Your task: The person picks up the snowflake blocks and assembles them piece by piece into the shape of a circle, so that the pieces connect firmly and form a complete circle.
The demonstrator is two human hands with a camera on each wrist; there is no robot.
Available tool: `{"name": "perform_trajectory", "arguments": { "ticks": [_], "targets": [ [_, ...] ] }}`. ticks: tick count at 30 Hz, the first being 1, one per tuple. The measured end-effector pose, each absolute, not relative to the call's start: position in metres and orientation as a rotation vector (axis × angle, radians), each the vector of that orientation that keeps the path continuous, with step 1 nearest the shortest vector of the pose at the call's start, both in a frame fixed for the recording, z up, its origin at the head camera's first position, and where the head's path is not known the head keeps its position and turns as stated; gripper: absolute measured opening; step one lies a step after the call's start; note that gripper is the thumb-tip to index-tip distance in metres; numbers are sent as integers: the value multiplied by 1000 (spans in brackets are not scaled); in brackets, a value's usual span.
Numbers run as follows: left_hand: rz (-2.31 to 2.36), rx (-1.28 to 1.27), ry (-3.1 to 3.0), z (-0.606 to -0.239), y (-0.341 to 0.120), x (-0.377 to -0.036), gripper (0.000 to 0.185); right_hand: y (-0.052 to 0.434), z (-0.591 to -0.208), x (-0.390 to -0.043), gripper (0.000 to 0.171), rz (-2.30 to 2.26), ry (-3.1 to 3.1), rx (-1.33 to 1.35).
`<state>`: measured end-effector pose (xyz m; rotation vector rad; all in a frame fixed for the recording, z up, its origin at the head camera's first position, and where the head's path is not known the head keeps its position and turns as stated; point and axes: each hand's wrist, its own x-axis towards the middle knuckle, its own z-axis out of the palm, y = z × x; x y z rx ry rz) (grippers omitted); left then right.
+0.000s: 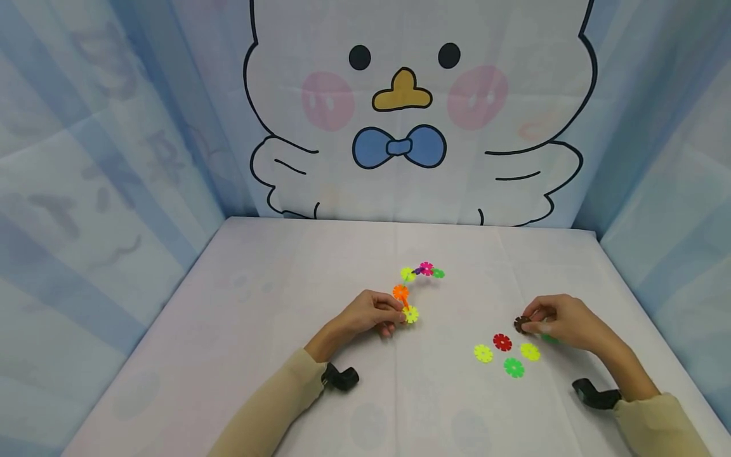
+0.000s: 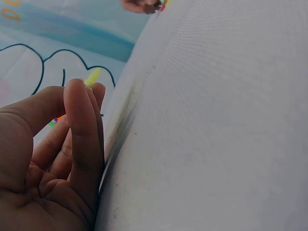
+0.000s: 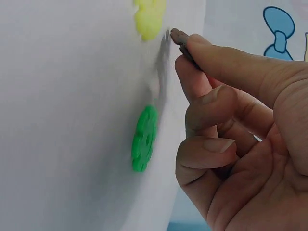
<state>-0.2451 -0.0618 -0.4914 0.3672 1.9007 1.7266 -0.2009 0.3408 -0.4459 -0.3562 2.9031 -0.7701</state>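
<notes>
My left hand point(image 1: 374, 311) pinches a yellow notched disc point(image 1: 410, 314) at the near end of a chain of linked plastic discs. From there the chain runs up through orange discs point(image 1: 401, 292) to yellow, purple, pink point(image 1: 426, 268) and green ones at its far end. In the left wrist view, the yellow disc point(image 2: 93, 77) shows between thumb and fingertips. On the right, my right hand point(image 1: 565, 320) holds a brown notched disc point(image 1: 521, 324) between thumb and index finger. The right wrist view shows that brown disc point(image 3: 185, 47) edge-on, with a green disc point(image 3: 144, 138) lying beside the hand.
Loose discs lie left of and below my right hand: red point(image 1: 502, 342), yellow point(image 1: 483, 353), another yellow point(image 1: 530, 351) and green point(image 1: 514, 367). A white cloth covers the table point(image 1: 257, 273). Printed curtains point(image 1: 114, 158) stand at the back and both sides.
</notes>
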Motion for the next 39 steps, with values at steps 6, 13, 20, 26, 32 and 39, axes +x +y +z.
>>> {"name": "perform_trajectory", "arguments": {
  "ticks": [6,13,20,26,32,39],
  "targets": [
    [1730,376,1899,-490,-61,-244,17,318,-443,-206,26,-872,2813,-342],
    [1734,384,1889,-491,-60,-244,16,285,-446,-214,25,-1008,2716,-407],
    [1729,397,1888,-493,-61,-245,17,253,-448,-217,22,-1085,2670,-468],
    [1730,403,1895,-491,-61,-245,17,230,-449,-219,19,-1128,2626,-522],
    [1730,403,1897,-490,-61,-245,18,214,-451,-220,16,-1127,2620,-576],
    [1733,391,1897,-491,-61,-245,16,199,-454,-221,13,-1091,2644,-645]
  ]
}}
